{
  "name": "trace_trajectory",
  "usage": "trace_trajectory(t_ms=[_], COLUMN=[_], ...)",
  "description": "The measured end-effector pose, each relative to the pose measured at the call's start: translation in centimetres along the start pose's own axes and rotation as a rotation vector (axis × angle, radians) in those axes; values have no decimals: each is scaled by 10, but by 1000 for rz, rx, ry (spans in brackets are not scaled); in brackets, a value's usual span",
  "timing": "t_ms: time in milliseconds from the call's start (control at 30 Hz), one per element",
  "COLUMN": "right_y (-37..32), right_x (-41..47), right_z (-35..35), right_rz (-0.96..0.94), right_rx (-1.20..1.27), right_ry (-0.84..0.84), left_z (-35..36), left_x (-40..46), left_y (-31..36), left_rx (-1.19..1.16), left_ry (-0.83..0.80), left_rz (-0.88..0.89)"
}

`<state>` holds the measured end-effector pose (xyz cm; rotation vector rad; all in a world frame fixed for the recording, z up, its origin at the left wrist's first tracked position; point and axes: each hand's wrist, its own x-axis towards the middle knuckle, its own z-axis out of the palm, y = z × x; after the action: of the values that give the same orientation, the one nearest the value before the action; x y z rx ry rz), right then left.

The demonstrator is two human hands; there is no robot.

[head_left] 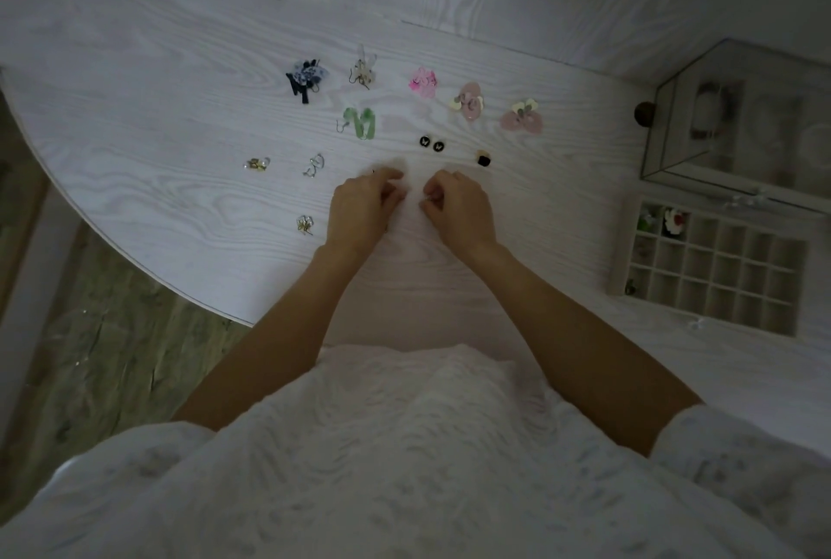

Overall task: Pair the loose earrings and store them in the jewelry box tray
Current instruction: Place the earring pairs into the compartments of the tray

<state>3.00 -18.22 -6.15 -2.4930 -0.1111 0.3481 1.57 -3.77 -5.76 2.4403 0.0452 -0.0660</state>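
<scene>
Head view — green earrings [359,122], pink earrings [423,82], gridded tray [715,270]

Both bare forearms reach forward side by side; left hand [359,207] and right hand [456,207] face each other, near together, fingers curled inward.

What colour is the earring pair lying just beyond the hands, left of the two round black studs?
Pale green, seen in the head view.

Two hands [364,205], one tray [623,243] — two black studs [431,143].
</scene>
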Motion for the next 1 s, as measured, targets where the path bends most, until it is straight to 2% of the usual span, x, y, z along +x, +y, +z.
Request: trace_trajectory(t_ms=[100, 233, 300, 367, 533, 667, 833, 933, 1000], right_y=[1, -2, 1, 9, 60, 109, 165, 185, 194], right_x=[-2, -19, -35, -54, -104, -145, -169, -166, -162], right_z=[-5, -28, -42, -52, -72, -93, -123, -134, -135], right_rz=[38, 86, 131, 164, 227, 330, 400, 434, 441], right_rx=[99, 481, 681, 752, 594, 427, 167, 65, 12], right_ry=[-2, 83, 85, 114, 286, 400, 492, 473, 433], left_z=[-3, -8, -5, 3, 50, 97, 145, 165, 174], left_x=[-1, -8, -16, -23, -37, -47, -45, -42, -43], left_y=[4, 21, 36, 52, 100, 149, 206, 222, 228], left_rx=[-186, -564, -696, -750, -695, -527, -339, -245, -116], left_ry=[-16, -91, -127, -161, -336, -471, -498, -477, -422], left_rz=[-80, -209, -209, -197, -114, 41, 186, 227, 322])
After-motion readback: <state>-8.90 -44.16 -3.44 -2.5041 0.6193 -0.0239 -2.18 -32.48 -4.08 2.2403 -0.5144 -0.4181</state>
